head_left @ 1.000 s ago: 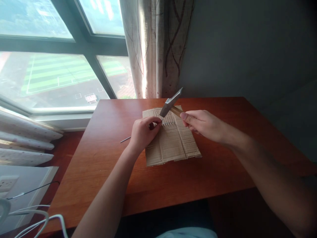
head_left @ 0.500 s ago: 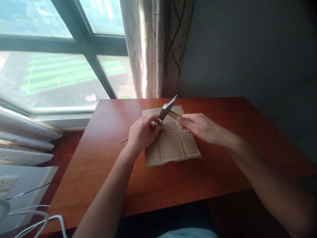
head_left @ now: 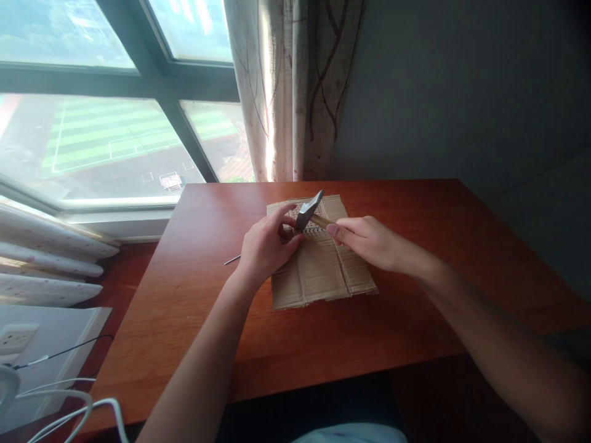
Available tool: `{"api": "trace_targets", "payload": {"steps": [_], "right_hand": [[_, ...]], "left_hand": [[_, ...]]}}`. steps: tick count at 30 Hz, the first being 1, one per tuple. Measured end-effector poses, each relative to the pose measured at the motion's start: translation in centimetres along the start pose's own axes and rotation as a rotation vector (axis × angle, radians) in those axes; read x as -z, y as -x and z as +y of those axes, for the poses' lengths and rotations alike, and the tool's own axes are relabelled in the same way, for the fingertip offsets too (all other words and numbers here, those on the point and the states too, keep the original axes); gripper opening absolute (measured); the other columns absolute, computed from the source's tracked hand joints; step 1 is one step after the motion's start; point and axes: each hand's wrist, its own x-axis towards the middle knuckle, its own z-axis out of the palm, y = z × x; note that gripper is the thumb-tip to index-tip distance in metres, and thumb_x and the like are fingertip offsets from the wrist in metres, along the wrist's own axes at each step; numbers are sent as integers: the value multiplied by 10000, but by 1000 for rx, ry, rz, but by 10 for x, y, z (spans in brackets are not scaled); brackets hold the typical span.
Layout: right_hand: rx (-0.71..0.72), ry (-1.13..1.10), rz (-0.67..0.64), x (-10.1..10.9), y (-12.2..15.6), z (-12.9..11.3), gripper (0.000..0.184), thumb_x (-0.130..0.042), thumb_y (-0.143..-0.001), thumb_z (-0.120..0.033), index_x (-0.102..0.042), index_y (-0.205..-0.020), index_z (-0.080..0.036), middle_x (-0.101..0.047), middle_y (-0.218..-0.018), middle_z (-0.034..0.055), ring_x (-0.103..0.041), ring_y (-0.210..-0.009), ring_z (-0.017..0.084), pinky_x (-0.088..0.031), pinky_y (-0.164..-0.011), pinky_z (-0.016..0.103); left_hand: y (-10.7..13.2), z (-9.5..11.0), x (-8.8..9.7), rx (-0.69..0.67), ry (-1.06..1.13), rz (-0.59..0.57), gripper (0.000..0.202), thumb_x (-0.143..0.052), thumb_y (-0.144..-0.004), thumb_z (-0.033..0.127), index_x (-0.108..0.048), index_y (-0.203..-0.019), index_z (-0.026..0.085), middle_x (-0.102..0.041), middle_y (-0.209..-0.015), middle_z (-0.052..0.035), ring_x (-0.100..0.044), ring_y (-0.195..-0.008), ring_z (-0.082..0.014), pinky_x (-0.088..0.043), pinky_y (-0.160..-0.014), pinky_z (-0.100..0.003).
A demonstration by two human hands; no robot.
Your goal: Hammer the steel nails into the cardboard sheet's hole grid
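Note:
A flattened piece of cardboard [head_left: 323, 271] lies on the reddish wooden table [head_left: 406, 320], with rows of small nails [head_left: 314, 228] driven in near its far end. My right hand [head_left: 369, 243] is shut on the wooden handle of a hammer [head_left: 308, 211], whose steel head is down just above the nails. My left hand [head_left: 266, 246] rests on the cardboard's left side, thumb and fingers pinched together right under the hammer head; what they hold is too small to make out.
A loose nail [head_left: 233, 260] lies on the table left of my left hand. A window [head_left: 106, 135] and a patterned curtain [head_left: 295, 86] stand behind the table. White cables [head_left: 69, 406] and a wall socket [head_left: 16, 338] are at the lower left.
The hammer head has come down from a raised position to just above the nails. My right hand moved slightly left and down with it. My left hand stayed put.

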Motion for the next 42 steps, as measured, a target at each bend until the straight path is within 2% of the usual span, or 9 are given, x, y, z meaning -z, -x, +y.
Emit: {"api": "trace_targets", "payload": {"steps": [12,15,18,23,28,31,35,38,42], "right_hand": [[35,-88,54,2,4,2,551,-379,-953,-676,-479,-704,-195,-477,-648,-19,-431,-609,124,-289,-584,281],[73,-214,187,3,8,12,523,-425,-943,-667,-480,-713,-201,-432,-631,-27,-394,-584,116,-280,-552,275],[83,-336,406,1,12,24,499,-496,-912,-668,-454,-707,-215,-369,-600,-41,-338,-538,107,-248,-504,270],[152,-550,729,-9,17,37,520,-524,-887,-679,-355,-658,-244,-297,-544,-60,-262,-453,94,-199,-438,275],[216,-626,900,-10,20,45,507,-534,-884,-663,-353,-653,-250,-244,-502,-73,-234,-409,92,-181,-407,277],[264,-709,926,-6,23,50,469,-565,-888,-622,-391,-672,-244,-253,-503,-78,-231,-397,82,-168,-402,265],[241,-694,958,-3,27,55,460,-508,-909,-647,-384,-702,-256,-234,-506,-86,-214,-398,90,-174,-404,261],[238,-668,972,-2,29,57,470,-484,-912,-663,-368,-702,-260,-223,-504,-87,-209,-395,94,-180,-401,266],[269,-729,974,-2,32,58,446,-495,-924,-622,-392,-692,-255,-227,-506,-84,-205,-396,92,-162,-402,267]], "left_hand": [[0,1,0,-5,35,0,505,-715,-775,217,-592,-1262,268,-745,-995,-9,-579,-658,-110,-498,-637,-246],[0,1,0,-19,19,1,393,-712,-789,226,-640,-1174,250,-751,-988,-11,-577,-659,-111,-504,-653,-253],[2,2,0,-56,8,23,323,-700,-808,239,-660,-1128,236,-757,-975,-16,-573,-662,-114,-506,-666,-261],[1,3,4,-111,45,201,219,-650,-862,270,-692,-1068,209,-754,-922,-31,-557,-643,-109,-484,-627,-244],[2,-3,27,-43,-18,338,194,-584,-907,298,-712,-1012,196,-742,-874,-35,-589,-625,-106,-463,-589,-231],[8,-14,48,28,-243,235,178,-582,-889,298,-722,-964,219,-736,-855,-35,-621,-635,-136,-445,-585,-254],[26,-34,65,186,-566,-63,150,-597,-848,304,-730,-894,252,-736,-910,-56,-648,-641,-197,-402,-567,-296],[41,-47,65,248,-635,-176,156,-603,-835,351,-728,-858,260,-726,-913,-72,-663,-676,-230,-390,-564,-307],[52,-55,58,225,-735,-240,215,-524,-864,323,-711,-790,246,-712,-870,-78,-645,-656,-214,-366,-541,-293]]}}
